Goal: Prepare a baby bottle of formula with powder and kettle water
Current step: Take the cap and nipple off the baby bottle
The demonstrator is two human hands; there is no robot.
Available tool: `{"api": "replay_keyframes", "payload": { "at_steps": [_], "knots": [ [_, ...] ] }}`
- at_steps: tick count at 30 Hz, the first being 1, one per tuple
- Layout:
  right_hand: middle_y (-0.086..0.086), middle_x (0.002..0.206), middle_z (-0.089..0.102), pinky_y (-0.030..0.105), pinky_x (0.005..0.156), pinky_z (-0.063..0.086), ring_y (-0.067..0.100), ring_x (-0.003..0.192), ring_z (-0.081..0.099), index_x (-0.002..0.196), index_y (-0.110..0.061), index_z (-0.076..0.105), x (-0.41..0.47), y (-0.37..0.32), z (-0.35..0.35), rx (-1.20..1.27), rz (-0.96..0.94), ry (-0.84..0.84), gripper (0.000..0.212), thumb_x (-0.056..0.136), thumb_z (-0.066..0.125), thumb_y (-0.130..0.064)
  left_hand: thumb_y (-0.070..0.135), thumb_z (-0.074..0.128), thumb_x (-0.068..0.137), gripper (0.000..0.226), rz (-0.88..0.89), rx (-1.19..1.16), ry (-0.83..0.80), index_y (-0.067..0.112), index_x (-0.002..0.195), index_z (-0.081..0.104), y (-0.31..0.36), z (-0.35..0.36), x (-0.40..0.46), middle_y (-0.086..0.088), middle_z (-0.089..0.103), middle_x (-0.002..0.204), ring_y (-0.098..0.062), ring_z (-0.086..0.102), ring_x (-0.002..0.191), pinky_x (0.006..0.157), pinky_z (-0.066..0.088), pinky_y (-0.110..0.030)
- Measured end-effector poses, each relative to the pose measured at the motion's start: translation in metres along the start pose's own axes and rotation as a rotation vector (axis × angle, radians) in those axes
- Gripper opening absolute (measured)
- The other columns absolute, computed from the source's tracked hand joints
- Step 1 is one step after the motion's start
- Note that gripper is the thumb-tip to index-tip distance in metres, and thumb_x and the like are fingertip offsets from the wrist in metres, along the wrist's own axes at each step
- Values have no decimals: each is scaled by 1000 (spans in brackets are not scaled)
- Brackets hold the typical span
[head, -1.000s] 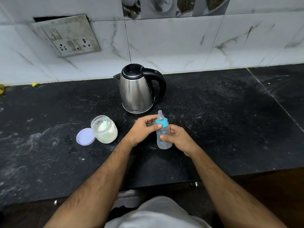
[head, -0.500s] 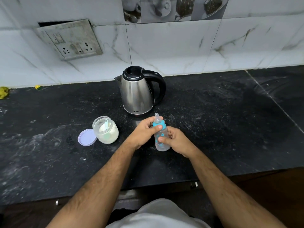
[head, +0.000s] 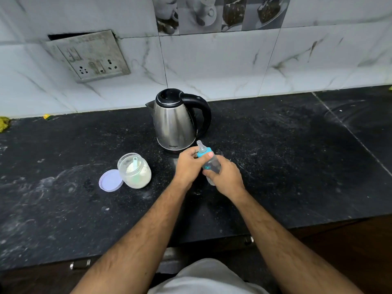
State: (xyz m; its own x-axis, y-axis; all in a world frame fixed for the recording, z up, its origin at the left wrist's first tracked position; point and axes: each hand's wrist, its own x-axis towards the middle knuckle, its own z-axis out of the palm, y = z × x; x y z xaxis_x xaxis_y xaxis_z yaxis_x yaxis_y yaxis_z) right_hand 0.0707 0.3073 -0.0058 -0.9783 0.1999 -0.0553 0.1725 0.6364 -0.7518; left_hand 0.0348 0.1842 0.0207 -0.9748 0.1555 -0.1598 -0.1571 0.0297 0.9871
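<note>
Right hand (head: 227,179) gripping baby bottle (head: 211,165), teat tilted up-left

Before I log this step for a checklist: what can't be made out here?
- Kettle water level: head view, steel wall and shut lid hide it.
- Bottle contents: both hands cover most of it.
- Whether the blue collar is loose: left hand fingers cover it.

The light is soft and a bit dim. The shiny kettle (head: 175,124) has pale bright streaks on it. The dark counter (head: 297,166) looks dull. Straight lines bend near the edges. The hands look a little blurry.
</note>
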Motion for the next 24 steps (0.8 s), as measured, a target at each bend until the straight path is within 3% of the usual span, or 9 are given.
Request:
{"api": "replay_keyframes", "payload": {
  "at_steps": [5, 9, 12, 15, 17, 19, 22, 24],
  "knots": [
    [-1, 106, 74, 38, 92, 56, 16, 98, 71, 117, -16, 66, 4, 8, -18, 370, 44, -278, 33, 85, 76, -18, 8, 54, 99, 23, -46, 29, -307, 16, 114, 69, 4, -29, 6, 0, 75, 104, -15, 66, 99, 94, 48, -36],
    [7, 111, 74, 27, 88, 57, 14, 100, 71, 120, -6, 65, -1, 2, -22, 547, 16, -402, 32, 89, 71, -7, 8, 53, 100, 24, -37, 2, -376, 12, 120, 65, 6, -35, 6, -1, 74, 104, -17, 66, 98, 91, 48, -36],
    [4, 109, 75, 33, 92, 57, 17, 101, 71, 118, -9, 66, 1, 2, -21, 515, 5, -399, 31, 88, 73, -11, 9, 57, 98, 24, -8, -13, -325, 8, 121, 65, 4, -33, 5, -8, 74, 106, -21, 68, 98, 92, 50, -39],
    [-4, 102, 74, 37, 90, 57, 12, 94, 70, 113, -18, 67, 3, -1, -13, 314, -2, -217, 31, 84, 78, -21, 12, 66, 92, 23, 21, -14, -165, 7, 114, 68, 2, -24, 1, -18, 74, 106, -28, 70, 96, 92, 52, -47],
    [-8, 100, 71, 35, 87, 56, 10, 92, 67, 113, -21, 67, 2, -3, -5, 199, -3, -117, 34, 82, 78, -26, 19, 77, 83, 27, 23, 8, -30, 11, 108, 71, 1, -17, 0, -12, 76, 100, -27, 73, 94, 93, 56, -48],
    [-8, 101, 71, 36, 87, 56, 10, 93, 67, 114, -21, 66, 2, -3, -2, 208, -14, -126, 35, 82, 78, -28, 29, 84, 72, 39, 11, 38, 37, 15, 106, 71, 2, -15, 1, -4, 77, 95, -25, 74, 91, 90, 58, -48],
    [-4, 105, 74, 41, 92, 57, 11, 97, 70, 116, -17, 66, 3, 1, -2, 335, -48, -238, 35, 83, 78, -24, 26, 86, 74, 43, 0, 42, -3, 16, 110, 65, 3, -19, 4, -6, 69, 91, -21, 70, 86, 88, 59, -43],
    [0, 107, 75, 43, 93, 56, 15, 99, 71, 116, -14, 67, 4, 1, -2, 395, -46, -281, 36, 83, 79, -20, 22, 81, 81, 40, -18, 8, -94, 20, 115, 61, 5, -23, 4, 1, 66, 100, -10, 67, 92, 85, 59, -31]
  ]
}}
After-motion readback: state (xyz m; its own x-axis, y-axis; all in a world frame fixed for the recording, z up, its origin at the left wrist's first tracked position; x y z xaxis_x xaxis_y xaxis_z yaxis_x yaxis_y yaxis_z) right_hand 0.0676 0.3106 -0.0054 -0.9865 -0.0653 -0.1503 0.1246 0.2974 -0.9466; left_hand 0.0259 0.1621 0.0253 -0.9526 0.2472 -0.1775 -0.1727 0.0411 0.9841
